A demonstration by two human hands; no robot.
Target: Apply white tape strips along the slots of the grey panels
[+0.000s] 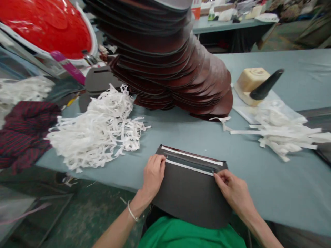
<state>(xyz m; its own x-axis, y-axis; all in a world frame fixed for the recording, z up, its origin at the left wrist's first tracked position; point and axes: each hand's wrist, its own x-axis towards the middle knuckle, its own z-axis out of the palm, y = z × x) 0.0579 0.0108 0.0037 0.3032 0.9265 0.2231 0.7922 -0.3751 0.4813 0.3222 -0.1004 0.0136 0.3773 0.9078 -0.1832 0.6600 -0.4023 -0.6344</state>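
A dark grey flap-shaped panel lies at the table's near edge, its rounded end hanging over toward my body. Near its straight far edge is a long slot, with one white strip along the far side. Another white strip runs along the slot's near side. My left hand is closed at the left end of this nearer strip, fingertips pressed together on it. At its right end, my right hand pinches the strip between thumb and fingers.
A tall leaning stack of brown panels stands beyond. Loose white strips pile up at left, and more strips lie at right beside a cream block with a black handle. A striped cloth hangs far left.
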